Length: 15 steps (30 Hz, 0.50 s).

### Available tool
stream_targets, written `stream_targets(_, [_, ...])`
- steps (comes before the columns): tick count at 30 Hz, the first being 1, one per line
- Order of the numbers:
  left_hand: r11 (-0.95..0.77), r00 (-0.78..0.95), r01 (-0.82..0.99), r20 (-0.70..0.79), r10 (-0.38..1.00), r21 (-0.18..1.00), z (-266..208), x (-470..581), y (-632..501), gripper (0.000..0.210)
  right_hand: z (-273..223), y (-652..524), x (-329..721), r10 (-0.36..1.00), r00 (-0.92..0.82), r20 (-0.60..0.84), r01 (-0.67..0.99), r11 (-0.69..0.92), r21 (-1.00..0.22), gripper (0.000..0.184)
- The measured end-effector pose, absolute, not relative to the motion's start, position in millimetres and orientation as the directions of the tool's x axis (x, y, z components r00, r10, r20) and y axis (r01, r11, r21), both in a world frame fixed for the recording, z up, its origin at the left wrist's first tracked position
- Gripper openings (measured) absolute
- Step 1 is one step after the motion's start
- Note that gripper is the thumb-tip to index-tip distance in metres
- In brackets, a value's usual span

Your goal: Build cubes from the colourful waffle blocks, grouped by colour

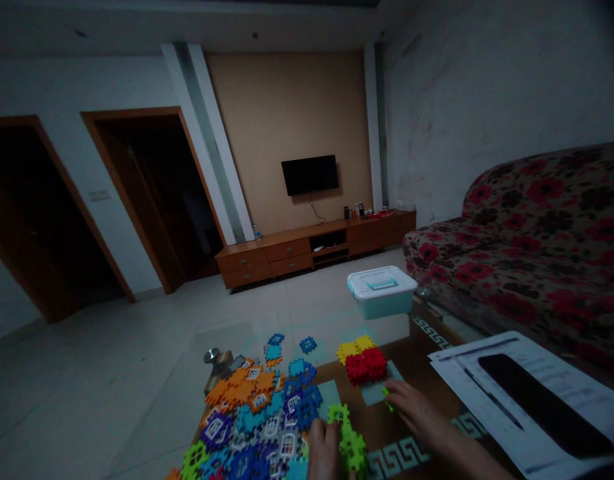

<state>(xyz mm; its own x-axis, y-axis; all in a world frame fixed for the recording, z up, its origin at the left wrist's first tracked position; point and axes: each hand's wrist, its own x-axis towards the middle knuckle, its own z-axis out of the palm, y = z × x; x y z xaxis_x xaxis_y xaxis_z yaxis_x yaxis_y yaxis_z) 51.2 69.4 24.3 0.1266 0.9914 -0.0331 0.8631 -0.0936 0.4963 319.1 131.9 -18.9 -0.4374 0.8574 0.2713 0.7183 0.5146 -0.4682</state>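
My left hand (323,452) is at the bottom centre, its fingers closed against a cluster of lime-green interlocking blocks (354,448); its palm side is hidden. Farther right, my right hand (411,408) pinches one small green interlocking block (388,399) at its fingertips. Just beyond that hand sit red interlocking blocks (365,367), grouped together, with yellow interlocking blocks (355,347) behind them. Left of my left hand spreads a mixed heap of such blocks: orange blocks (241,390), blue blocks (309,403), purple blocks, and several with white window frames.
Everything lies on a glass-topped table (397,460) with a patterned border. At its far right stands a lidded teal-and-white box (384,297). Papers (561,393), a pen (491,397) and a black flat object (541,403) lie at right. A floral sofa (531,220) stands beyond.
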Motion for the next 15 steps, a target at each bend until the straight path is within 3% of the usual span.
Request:
stream_targets(4, [-0.015, 0.106, 0.886, -0.171, 0.980, 0.464, 22.1, 101.1, 99.8, 0.072, -71.5, 143.5, 325.9, 0.848, -0.359, 0.390, 0.705, 0.520, -0.483, 0.045])
stream_targets(7, [-0.011, 0.096, 0.884, -0.157, 0.983, 0.468, 19.4, 121.0, 117.5, 0.066, -86.1, 141.9, 325.2, 0.844, -0.302, 0.444, 0.675, 0.518, -0.526, 0.044])
stream_targets(15, [-0.058, 0.143, 0.900, -0.167, 0.975, 0.432, 21.0, 141.1, 122.6, 0.049, -59.3, 132.3, 326.2, 0.881, -0.339, 0.331, 0.588, 0.473, -0.656, 0.046])
